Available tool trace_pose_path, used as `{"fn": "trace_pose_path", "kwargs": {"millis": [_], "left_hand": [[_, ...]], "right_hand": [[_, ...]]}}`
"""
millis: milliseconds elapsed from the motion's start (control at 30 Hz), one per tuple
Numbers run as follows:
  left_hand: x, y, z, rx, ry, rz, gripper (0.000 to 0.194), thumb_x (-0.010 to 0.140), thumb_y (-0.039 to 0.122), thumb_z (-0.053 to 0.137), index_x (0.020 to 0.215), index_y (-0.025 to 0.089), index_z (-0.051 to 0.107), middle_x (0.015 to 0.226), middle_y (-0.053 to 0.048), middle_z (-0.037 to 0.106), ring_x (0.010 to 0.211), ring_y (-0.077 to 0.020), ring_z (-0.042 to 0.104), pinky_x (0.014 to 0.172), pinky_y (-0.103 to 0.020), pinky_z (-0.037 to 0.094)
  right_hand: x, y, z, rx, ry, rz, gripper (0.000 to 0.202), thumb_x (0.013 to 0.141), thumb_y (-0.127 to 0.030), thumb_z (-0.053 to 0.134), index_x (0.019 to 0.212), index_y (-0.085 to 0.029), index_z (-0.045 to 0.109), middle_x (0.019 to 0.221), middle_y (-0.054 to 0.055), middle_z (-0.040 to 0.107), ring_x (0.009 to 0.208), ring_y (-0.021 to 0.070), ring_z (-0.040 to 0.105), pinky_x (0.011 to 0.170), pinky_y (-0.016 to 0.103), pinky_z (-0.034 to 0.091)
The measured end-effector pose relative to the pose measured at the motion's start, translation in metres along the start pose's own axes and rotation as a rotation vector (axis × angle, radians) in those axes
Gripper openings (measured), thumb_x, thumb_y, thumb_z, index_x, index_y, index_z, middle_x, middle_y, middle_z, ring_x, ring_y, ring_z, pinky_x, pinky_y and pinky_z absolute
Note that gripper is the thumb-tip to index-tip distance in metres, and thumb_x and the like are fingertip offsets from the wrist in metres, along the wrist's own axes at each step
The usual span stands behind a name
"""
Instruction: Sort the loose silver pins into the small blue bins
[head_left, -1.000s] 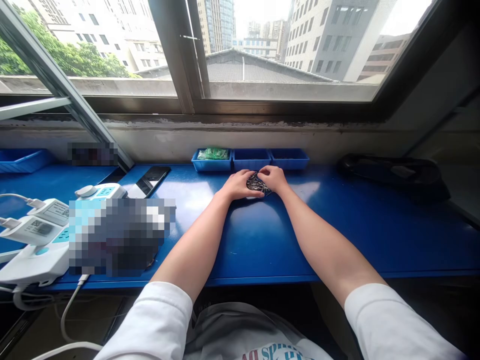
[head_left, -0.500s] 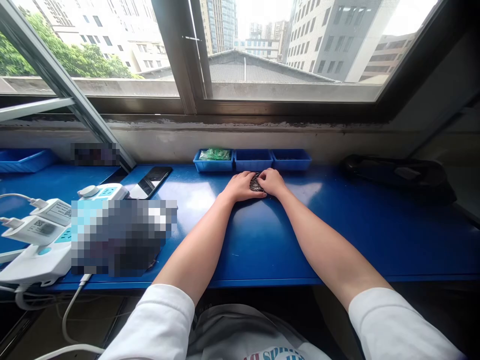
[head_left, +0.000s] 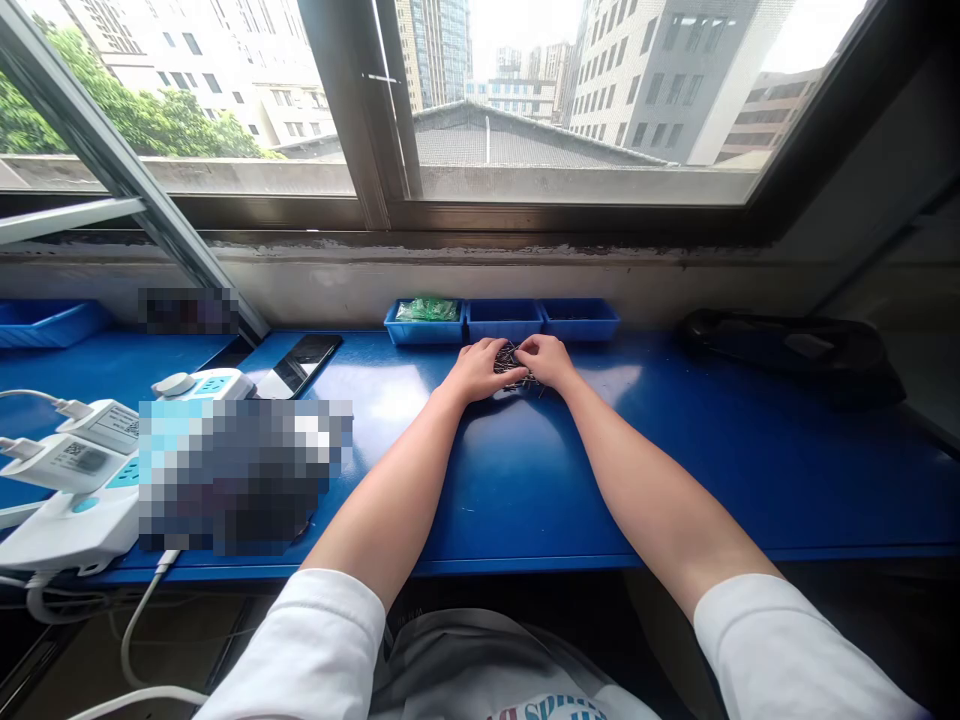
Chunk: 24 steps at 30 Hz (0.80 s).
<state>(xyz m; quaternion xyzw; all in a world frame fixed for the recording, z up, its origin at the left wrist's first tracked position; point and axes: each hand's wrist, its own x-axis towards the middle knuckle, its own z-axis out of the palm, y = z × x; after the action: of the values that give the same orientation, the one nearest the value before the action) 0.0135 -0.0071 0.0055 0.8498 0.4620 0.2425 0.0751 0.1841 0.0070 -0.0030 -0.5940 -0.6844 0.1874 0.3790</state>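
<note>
Just in front of the blue bins lies a loose pile of small, thin, dark and silvery metal pieces that look like screws (head_left: 527,382). My left hand (head_left: 480,370) curves along the pile's left side, its thumb stretched across the near part and apart from the fingers. From the right, my right hand (head_left: 547,360) reaches in with fingers bent and fingertips together at the top of the pile. What exactly those fingertips pinch is too small to make out. Several pieces stick out below the left thumb.
Three small blue bins stand along the wall; the left bin (head_left: 424,333) holds green-and-clear plastic packets. A phone (head_left: 304,362), a white power strip (head_left: 112,505) with plugs, and a blurred-out object lie leftward on the blue table (head_left: 540,500). At the right is a black bag (head_left: 795,355).
The pile between my hands has loosened and spread toward me, with more pieces showing. My left thumb has lifted slightly, and both hands remain in nearly the same place.
</note>
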Motion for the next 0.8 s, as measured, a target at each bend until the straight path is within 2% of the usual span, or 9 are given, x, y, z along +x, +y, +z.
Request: {"fn": "trace_pose_path", "kwargs": {"millis": [133, 233, 300, 367, 467, 567, 700, 800], "left_hand": [[0.002, -0.002, 0.003, -0.006, 0.075, -0.020, 0.047, 0.088, 0.046, 0.044, 0.127, 0.020, 0.050, 0.127, -0.009, 0.055, 0.119, -0.0232, 0.050, 0.101, -0.036, 0.037], [0.003, -0.004, 0.004, 0.001, 0.094, -0.013, 0.043, 0.088, 0.039, 0.046, 0.126, 0.020, 0.052, 0.125, -0.008, 0.057, 0.117, -0.0225, 0.051, 0.100, -0.035, 0.039], [0.003, -0.004, 0.005, 0.001, 0.099, -0.008, 0.042, 0.088, 0.037, 0.046, 0.125, 0.019, 0.052, 0.125, -0.009, 0.057, 0.117, -0.0226, 0.051, 0.100, -0.035, 0.039], [0.003, -0.004, 0.005, -0.001, 0.100, -0.009, 0.042, 0.087, 0.036, 0.046, 0.125, 0.019, 0.053, 0.125, -0.009, 0.057, 0.117, -0.0228, 0.052, 0.099, -0.035, 0.040], [0.002, -0.003, 0.004, -0.013, 0.113, -0.010, 0.040, 0.087, 0.034, 0.047, 0.124, 0.020, 0.054, 0.124, -0.008, 0.058, 0.115, -0.0225, 0.053, 0.098, -0.035, 0.041], [0.002, -0.002, 0.002, -0.050, 0.152, 0.013, 0.036, 0.087, 0.033, 0.049, 0.120, 0.020, 0.057, 0.119, -0.007, 0.060, 0.111, -0.0216, 0.056, 0.096, -0.033, 0.043], [0.003, 0.000, 0.000, -0.091, 0.191, 0.050, 0.030, 0.086, 0.035, 0.051, 0.111, 0.021, 0.062, 0.109, -0.006, 0.064, 0.103, -0.0208, 0.059, 0.091, -0.033, 0.045], [0.004, 0.001, 0.000, -0.104, 0.212, 0.069, 0.026, 0.087, 0.035, 0.050, 0.103, 0.021, 0.066, 0.100, -0.006, 0.066, 0.096, -0.0194, 0.061, 0.087, -0.031, 0.046]], "right_hand": [[0.002, 0.005, 0.002, 0.073, 0.030, -0.020, 0.020, 0.071, -0.019, 0.056, 0.087, -0.017, 0.069, 0.084, 0.003, 0.071, 0.079, 0.0166, 0.065, 0.076, 0.027, 0.050], [0.004, 0.006, 0.003, 0.115, 0.079, -0.025, 0.029, 0.075, -0.016, 0.050, 0.098, -0.016, 0.069, 0.101, 0.006, 0.070, 0.096, 0.0180, 0.064, 0.092, 0.030, 0.047], [0.005, 0.007, 0.003, 0.138, 0.093, -0.024, 0.030, 0.078, -0.015, 0.047, 0.098, -0.016, 0.068, 0.108, 0.007, 0.068, 0.104, 0.0183, 0.061, 0.097, 0.031, 0.044], [0.004, 0.007, 0.003, 0.152, 0.105, -0.016, 0.027, 0.079, -0.016, 0.046, 0.096, -0.016, 0.067, 0.105, 0.007, 0.069, 0.099, 0.0184, 0.063, 0.093, 0.032, 0.046], [0.003, 0.005, 0.002, 0.191, 0.147, -0.008, 0.020, 0.078, -0.020, 0.050, 0.093, -0.016, 0.063, 0.089, 0.006, 0.070, 0.085, 0.0179, 0.065, 0.084, 0.032, 0.049], [0.002, 0.001, 0.001, 0.284, 0.167, -0.011, 0.022, 0.075, -0.025, 0.059, 0.095, -0.017, 0.059, 0.079, 0.004, 0.070, 0.078, 0.0175, 0.065, 0.079, 0.031, 0.050], [0.001, -0.006, 0.001, 0.441, 0.071, -0.032, 0.023, 0.071, -0.038, 0.065, 0.083, -0.019, 0.060, 0.076, 0.003, 0.069, 0.073, 0.0176, 0.065, 0.072, 0.030, 0.051], [0.000, -0.011, 0.001, 0.523, 0.000, -0.050, 0.031, 0.068, -0.049, 0.067, 0.071, -0.018, 0.061, 0.068, 0.003, 0.067, 0.064, 0.0170, 0.063, 0.065, 0.030, 0.051]]}}
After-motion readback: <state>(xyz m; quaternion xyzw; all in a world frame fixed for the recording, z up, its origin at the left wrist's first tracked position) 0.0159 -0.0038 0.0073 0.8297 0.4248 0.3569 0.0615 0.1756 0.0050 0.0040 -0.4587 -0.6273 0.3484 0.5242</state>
